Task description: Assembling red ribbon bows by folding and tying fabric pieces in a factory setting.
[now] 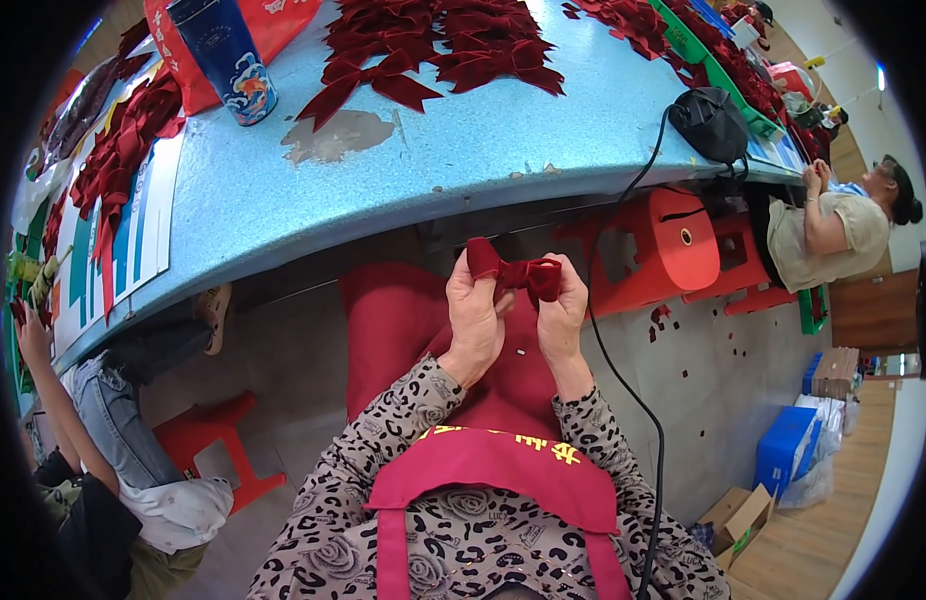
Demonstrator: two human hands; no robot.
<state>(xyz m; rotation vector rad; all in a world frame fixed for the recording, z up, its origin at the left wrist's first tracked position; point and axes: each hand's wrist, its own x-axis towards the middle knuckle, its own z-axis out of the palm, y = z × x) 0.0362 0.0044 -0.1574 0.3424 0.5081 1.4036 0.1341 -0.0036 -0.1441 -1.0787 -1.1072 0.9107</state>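
A dark red velvet bow (523, 273) is stretched between my two hands, above my lap and just below the table edge. My left hand (475, 325) pinches its left loop, and my right hand (563, 312) pinches the right loop. The bow's knot shows between them. Beyond my hands, rows of finished-looking dark red bows (393, 78) lie on the blue table (463, 140). My apron (493, 470) is dark red, over leopard-patterned sleeves.
A dark blue tumbler (226, 62) stands by a red bag (293, 30). More bows (133, 140) lie at left. A black pouch (710, 124) sits near the right edge; a black cable (623, 380) hangs down. Red stools (673, 240) and co-workers (843, 215) flank me.
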